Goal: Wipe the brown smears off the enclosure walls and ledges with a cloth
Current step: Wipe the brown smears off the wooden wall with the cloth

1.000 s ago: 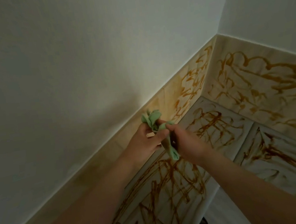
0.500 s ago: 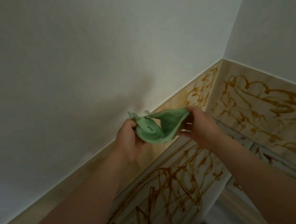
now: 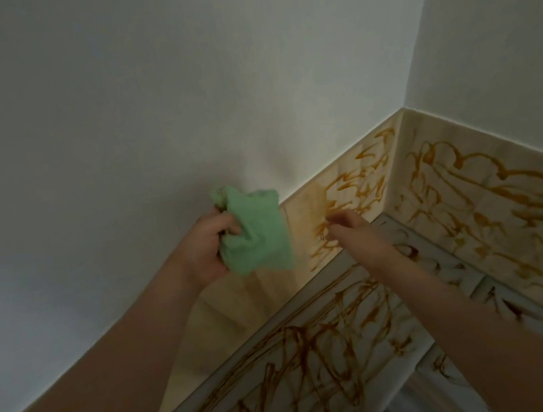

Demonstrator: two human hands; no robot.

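Two bare hands are up in front of the enclosure's inner corner, and only one of them carries the cloth. It is a pale green, soft, nubbly rag, bunched into a loose wad. One flap hangs down and a small tuft pokes up above the knuckles. No brown shows on the side facing the camera. It sits in front of the upper edge of the left beige wall band, where that band meets the white wall above. Whether it touches the band cannot be told.

The brown smears are thin, looping scribbles. They crowd the left band's far end up to the corner, cover the right beige wall band, and run along the pale ledge below both. The near stretch of the left band, under and beside the cloth, looks nearly bare, with only a faint tan haze.

The left hand grips the cloth with its fingers curled into the wad, and its forearm rises from the lower left. The right hand is near the cloth but apart from it. It is blurred, with its fingers loosely curled toward the smeared band and nothing in them. Its forearm crosses above the ledge from the lower right.
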